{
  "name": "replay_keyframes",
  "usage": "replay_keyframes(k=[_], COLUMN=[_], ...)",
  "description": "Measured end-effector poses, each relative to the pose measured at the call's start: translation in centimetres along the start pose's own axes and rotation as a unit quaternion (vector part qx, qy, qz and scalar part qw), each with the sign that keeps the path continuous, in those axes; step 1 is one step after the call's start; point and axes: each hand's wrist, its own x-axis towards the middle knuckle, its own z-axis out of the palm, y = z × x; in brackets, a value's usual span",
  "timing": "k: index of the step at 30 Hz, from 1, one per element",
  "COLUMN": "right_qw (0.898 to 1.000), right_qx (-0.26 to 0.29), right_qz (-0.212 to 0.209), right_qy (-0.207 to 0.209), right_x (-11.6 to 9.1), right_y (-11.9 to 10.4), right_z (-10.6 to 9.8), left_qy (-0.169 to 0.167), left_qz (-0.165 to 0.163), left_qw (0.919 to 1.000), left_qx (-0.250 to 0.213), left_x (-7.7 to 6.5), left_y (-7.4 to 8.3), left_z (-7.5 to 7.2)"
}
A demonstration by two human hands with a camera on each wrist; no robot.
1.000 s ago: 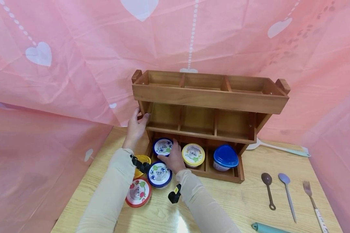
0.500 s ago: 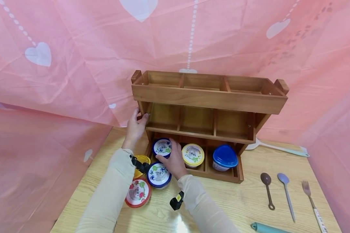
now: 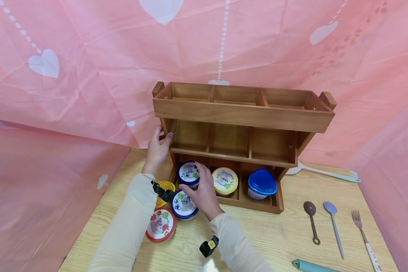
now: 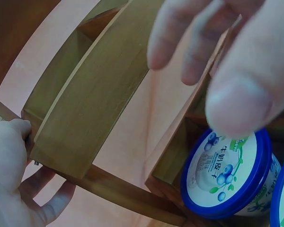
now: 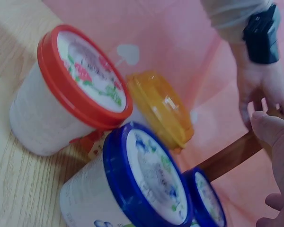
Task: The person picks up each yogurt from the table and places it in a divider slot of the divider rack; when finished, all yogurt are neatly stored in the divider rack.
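Observation:
My left hand (image 3: 158,149) grips the left side of a three-tier wooden rack (image 3: 244,119), thumb in front and fingers behind. Over the bottom tier, my right hand (image 3: 205,190) has its thumb and fingers spread with nothing between them. Its fingertips overlap the edge of a blue-lidded tub (image 3: 187,172) with blueberry print, which sits in the bottom-left compartment. Just in front of the rack, below the right thumb, stands a second blue-lidded tub (image 3: 183,204). The left wrist view shows the rack tub's lid (image 4: 222,172) close under the blurred right-hand fingers.
A yellow-lidded tub (image 3: 225,180) and a blue triangular-lidded tub (image 3: 262,183) fill the other bottom compartments. On the table stand a red-lidded tub (image 3: 160,225) and an orange-lidded one (image 5: 163,111). To the right lie a brown spoon (image 3: 310,209), a grey-blue spoon (image 3: 331,209) and a fork (image 3: 358,221).
My right hand has drawn back a little from the tub in the bottom-left compartment, its wrist shifting right and toward me. The left hand keeps its hold on the rack.

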Motion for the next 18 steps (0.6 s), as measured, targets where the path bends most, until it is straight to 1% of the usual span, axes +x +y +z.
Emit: replay_keyframes(k=[7,12,18], right_qw=[1.0,1.0,1.0], right_qx=[0.028,0.02,0.017], right_qz=[-0.001,-0.002,-0.005], right_qy=[-0.005,-0.008,-0.001], right_x=[-1.6,-2.7,-3.9], right_y=[-0.7,-0.6,0.2], right_z=[-0.7,-1.0,-1.1], left_qy=[-0.003,-0.004,-0.004], left_qz=[-0.003,-0.002,-0.008], left_qw=[1.0,1.0,1.0], left_qx=[-0.003,-0.004,-0.003], left_x=[0.0,0.1,0.0], left_y=[-0.1,-0.1,0.0], left_z=[0.0,0.0,0.0])
